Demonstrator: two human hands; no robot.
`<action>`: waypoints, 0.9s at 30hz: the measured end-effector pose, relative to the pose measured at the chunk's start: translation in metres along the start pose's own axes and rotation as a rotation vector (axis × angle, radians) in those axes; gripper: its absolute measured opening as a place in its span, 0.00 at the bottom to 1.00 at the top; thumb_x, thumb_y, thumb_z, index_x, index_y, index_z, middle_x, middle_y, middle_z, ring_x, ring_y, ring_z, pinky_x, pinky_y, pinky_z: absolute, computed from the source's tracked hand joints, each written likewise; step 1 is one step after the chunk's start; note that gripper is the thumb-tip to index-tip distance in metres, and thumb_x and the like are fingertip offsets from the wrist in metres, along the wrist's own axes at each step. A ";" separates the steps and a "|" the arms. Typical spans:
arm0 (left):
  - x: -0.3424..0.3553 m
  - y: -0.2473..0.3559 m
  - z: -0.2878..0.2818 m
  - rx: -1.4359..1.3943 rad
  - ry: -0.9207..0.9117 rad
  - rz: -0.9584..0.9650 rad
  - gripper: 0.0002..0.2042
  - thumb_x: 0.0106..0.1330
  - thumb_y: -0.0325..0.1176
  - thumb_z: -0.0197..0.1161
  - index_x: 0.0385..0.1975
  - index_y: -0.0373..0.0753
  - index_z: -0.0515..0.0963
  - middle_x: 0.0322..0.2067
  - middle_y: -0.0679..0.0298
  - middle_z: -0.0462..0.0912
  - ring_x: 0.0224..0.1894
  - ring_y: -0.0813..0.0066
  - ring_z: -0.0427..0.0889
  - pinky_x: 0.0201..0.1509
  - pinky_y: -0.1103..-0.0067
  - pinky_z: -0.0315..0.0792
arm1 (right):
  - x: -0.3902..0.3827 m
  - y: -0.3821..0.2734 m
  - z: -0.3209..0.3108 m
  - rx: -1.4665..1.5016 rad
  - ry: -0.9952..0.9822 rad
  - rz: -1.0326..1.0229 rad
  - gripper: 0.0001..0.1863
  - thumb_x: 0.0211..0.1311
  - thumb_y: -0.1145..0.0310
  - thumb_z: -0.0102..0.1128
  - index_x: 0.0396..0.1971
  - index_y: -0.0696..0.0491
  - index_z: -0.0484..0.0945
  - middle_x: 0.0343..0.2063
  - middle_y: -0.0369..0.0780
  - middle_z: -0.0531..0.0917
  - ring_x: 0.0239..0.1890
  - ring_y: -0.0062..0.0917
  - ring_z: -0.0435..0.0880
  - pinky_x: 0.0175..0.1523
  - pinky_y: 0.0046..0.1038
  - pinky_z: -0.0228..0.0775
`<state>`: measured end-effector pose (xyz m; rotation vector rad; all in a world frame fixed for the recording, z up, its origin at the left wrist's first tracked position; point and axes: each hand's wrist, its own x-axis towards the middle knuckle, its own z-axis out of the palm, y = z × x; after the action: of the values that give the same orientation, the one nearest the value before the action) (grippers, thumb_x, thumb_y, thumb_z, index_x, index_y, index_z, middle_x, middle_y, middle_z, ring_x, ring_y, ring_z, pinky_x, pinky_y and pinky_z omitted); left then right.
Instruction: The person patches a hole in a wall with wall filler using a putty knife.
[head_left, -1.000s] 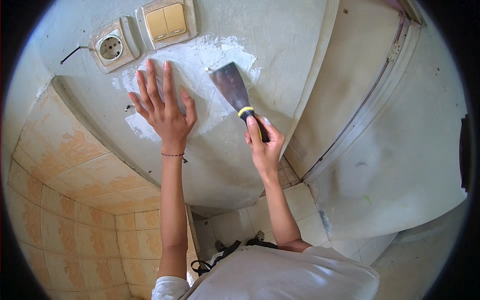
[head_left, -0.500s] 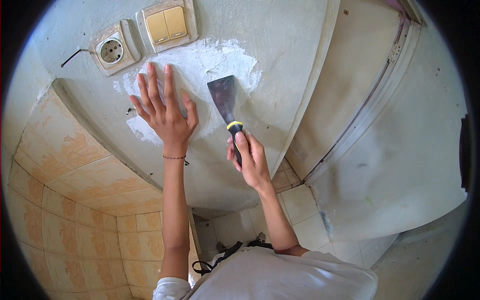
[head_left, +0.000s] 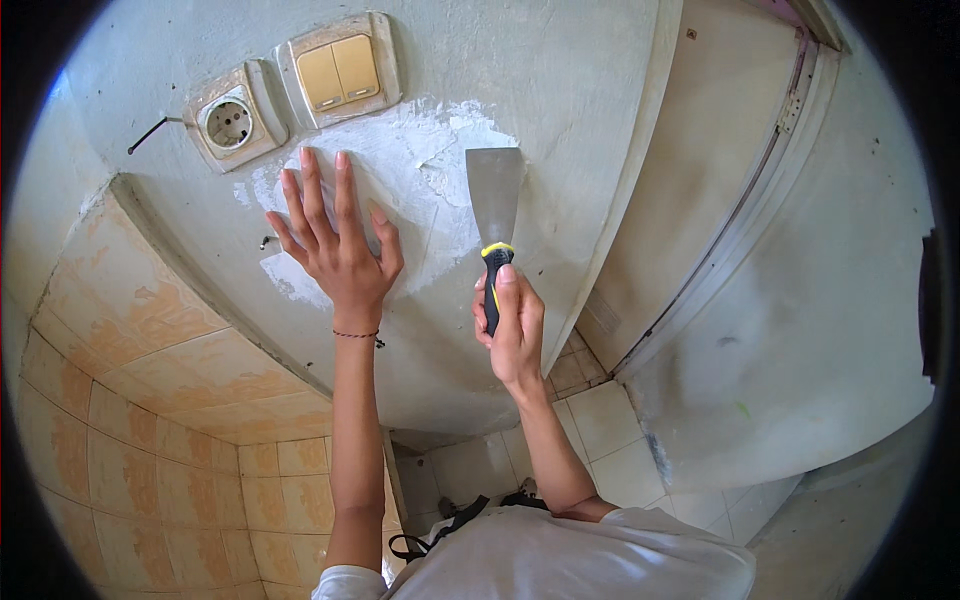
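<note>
Pressed flat on the wall, my left hand (head_left: 338, 268) has its fingers spread over a white patch of filler (head_left: 425, 200) and holds nothing. My right hand (head_left: 512, 330) grips the black-and-yellow handle of a putty knife (head_left: 494, 195). The knife points up the wall, its steel blade against the right part of the patch. Above my left hand are a square socket (head_left: 229, 125) and a double beige switch (head_left: 342, 72). A dark bent rod (head_left: 145, 138) sticks out left of the socket.
Orange-patterned tiles (head_left: 130, 460) cover the lower left. A pale door (head_left: 655, 200) in its frame stands at the right beside more grey wall (head_left: 800, 340). The tiled floor (head_left: 605, 440) and my shoes show below.
My right hand first shifted down and left, then moved right, and the knife now stands more upright. My left hand stays on the patch. The whole view has shifted slightly.
</note>
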<state>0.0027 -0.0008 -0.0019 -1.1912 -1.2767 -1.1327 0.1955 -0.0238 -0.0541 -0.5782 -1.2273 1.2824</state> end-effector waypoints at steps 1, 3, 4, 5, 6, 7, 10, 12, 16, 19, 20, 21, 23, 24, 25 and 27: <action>0.001 0.000 0.000 -0.003 -0.004 -0.003 0.34 0.60 0.36 0.56 0.73 0.47 0.70 0.76 0.56 0.64 0.80 0.54 0.56 0.83 0.56 0.32 | 0.000 0.001 0.002 0.006 -0.009 -0.012 0.24 0.84 0.50 0.42 0.35 0.55 0.74 0.17 0.30 0.69 0.17 0.11 0.64 0.20 0.18 0.56; 0.000 0.001 -0.001 0.005 -0.007 -0.005 0.34 0.60 0.37 0.56 0.73 0.47 0.70 0.76 0.56 0.64 0.80 0.54 0.56 0.83 0.56 0.32 | 0.001 0.001 0.004 0.011 -0.015 -0.020 0.24 0.84 0.50 0.42 0.35 0.55 0.74 0.17 0.30 0.69 0.16 0.11 0.64 0.20 0.18 0.56; 0.000 0.001 -0.001 0.012 -0.009 -0.008 0.34 0.60 0.37 0.56 0.73 0.47 0.70 0.76 0.55 0.64 0.80 0.54 0.56 0.83 0.56 0.32 | 0.003 0.001 0.005 0.020 -0.015 -0.030 0.24 0.84 0.50 0.42 0.35 0.55 0.74 0.17 0.30 0.69 0.16 0.11 0.64 0.20 0.18 0.56; 0.000 0.001 -0.001 0.013 -0.010 -0.007 0.34 0.60 0.37 0.56 0.73 0.47 0.70 0.76 0.55 0.64 0.80 0.54 0.56 0.83 0.56 0.32 | 0.005 0.000 0.007 0.030 -0.016 -0.039 0.24 0.84 0.50 0.43 0.36 0.55 0.74 0.17 0.31 0.69 0.16 0.11 0.64 0.20 0.18 0.55; 0.001 0.001 -0.001 0.011 -0.005 -0.004 0.34 0.60 0.37 0.56 0.73 0.47 0.70 0.76 0.55 0.64 0.80 0.53 0.56 0.83 0.56 0.32 | 0.005 0.000 0.009 0.032 -0.015 -0.039 0.24 0.84 0.50 0.43 0.36 0.55 0.74 0.17 0.31 0.69 0.16 0.11 0.64 0.20 0.18 0.55; 0.001 0.001 -0.002 0.009 0.000 0.000 0.34 0.60 0.37 0.56 0.73 0.47 0.70 0.76 0.55 0.64 0.80 0.53 0.56 0.83 0.56 0.32 | 0.006 -0.001 0.011 0.034 -0.011 -0.041 0.23 0.84 0.51 0.43 0.35 0.56 0.74 0.17 0.31 0.69 0.16 0.10 0.64 0.20 0.18 0.55; 0.001 0.000 -0.001 0.011 -0.011 -0.002 0.34 0.60 0.37 0.56 0.73 0.47 0.71 0.76 0.55 0.64 0.80 0.53 0.56 0.83 0.55 0.33 | 0.005 0.005 0.010 0.013 0.002 -0.047 0.23 0.84 0.52 0.44 0.35 0.56 0.74 0.16 0.30 0.69 0.16 0.10 0.64 0.20 0.18 0.55; 0.000 0.001 -0.002 0.016 -0.017 0.003 0.33 0.63 0.37 0.55 0.74 0.46 0.69 0.76 0.54 0.63 0.80 0.53 0.55 0.83 0.56 0.33 | 0.006 0.006 0.008 -0.013 0.007 -0.049 0.23 0.84 0.52 0.44 0.35 0.56 0.75 0.16 0.30 0.69 0.16 0.10 0.64 0.20 0.18 0.56; 0.000 0.001 -0.003 0.015 -0.024 0.010 0.33 0.66 0.37 0.53 0.75 0.45 0.67 0.77 0.53 0.62 0.81 0.54 0.54 0.83 0.56 0.33 | 0.008 0.006 0.008 -0.014 0.008 -0.067 0.23 0.84 0.52 0.44 0.35 0.55 0.75 0.16 0.30 0.69 0.17 0.10 0.64 0.21 0.18 0.55; 0.000 -0.001 -0.003 0.022 -0.030 0.006 0.33 0.66 0.38 0.54 0.75 0.46 0.67 0.77 0.53 0.62 0.81 0.54 0.53 0.83 0.56 0.33 | 0.007 0.007 0.005 -0.014 0.020 -0.063 0.23 0.84 0.52 0.44 0.34 0.55 0.75 0.15 0.30 0.69 0.17 0.10 0.64 0.20 0.18 0.55; 0.000 0.000 -0.003 0.024 -0.030 0.005 0.33 0.66 0.38 0.54 0.75 0.46 0.67 0.77 0.53 0.62 0.81 0.54 0.53 0.83 0.56 0.33 | 0.005 0.007 0.004 -0.025 0.034 -0.051 0.22 0.84 0.53 0.44 0.34 0.55 0.75 0.15 0.30 0.69 0.16 0.10 0.64 0.20 0.19 0.55; 0.000 0.000 -0.003 0.025 -0.031 0.008 0.33 0.66 0.38 0.54 0.75 0.46 0.67 0.77 0.53 0.62 0.81 0.54 0.53 0.83 0.56 0.34 | 0.005 0.009 0.002 -0.040 0.032 -0.049 0.22 0.84 0.53 0.44 0.34 0.55 0.75 0.16 0.30 0.70 0.17 0.10 0.64 0.21 0.18 0.55; 0.000 0.001 -0.003 0.025 -0.032 0.011 0.33 0.66 0.38 0.54 0.75 0.46 0.67 0.76 0.53 0.62 0.81 0.54 0.54 0.83 0.56 0.34 | 0.007 0.008 0.003 -0.024 0.022 -0.056 0.22 0.84 0.54 0.44 0.35 0.55 0.75 0.16 0.30 0.70 0.17 0.10 0.64 0.21 0.18 0.55; 0.001 0.001 -0.003 0.020 -0.028 0.008 0.33 0.66 0.37 0.54 0.75 0.46 0.68 0.76 0.53 0.62 0.81 0.54 0.54 0.83 0.56 0.34 | 0.008 0.007 0.003 -0.009 0.014 -0.065 0.22 0.84 0.54 0.44 0.35 0.55 0.75 0.16 0.30 0.70 0.17 0.10 0.64 0.21 0.18 0.54; 0.001 0.002 -0.003 0.016 -0.023 0.006 0.33 0.66 0.37 0.53 0.74 0.46 0.68 0.76 0.53 0.62 0.81 0.54 0.54 0.83 0.55 0.34 | 0.010 0.005 0.003 -0.010 0.016 -0.065 0.22 0.84 0.54 0.44 0.35 0.55 0.75 0.16 0.30 0.70 0.17 0.10 0.64 0.21 0.18 0.54; 0.002 0.002 -0.002 0.014 -0.021 0.007 0.33 0.65 0.37 0.53 0.75 0.46 0.68 0.76 0.53 0.62 0.81 0.54 0.54 0.83 0.55 0.34 | 0.014 0.003 0.006 0.021 0.004 -0.083 0.22 0.84 0.54 0.45 0.35 0.56 0.75 0.16 0.30 0.71 0.16 0.10 0.63 0.20 0.18 0.54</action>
<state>0.0045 -0.0030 0.0000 -1.1986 -1.2935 -1.1069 0.1866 -0.0118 -0.0502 -0.5097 -1.2215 1.2227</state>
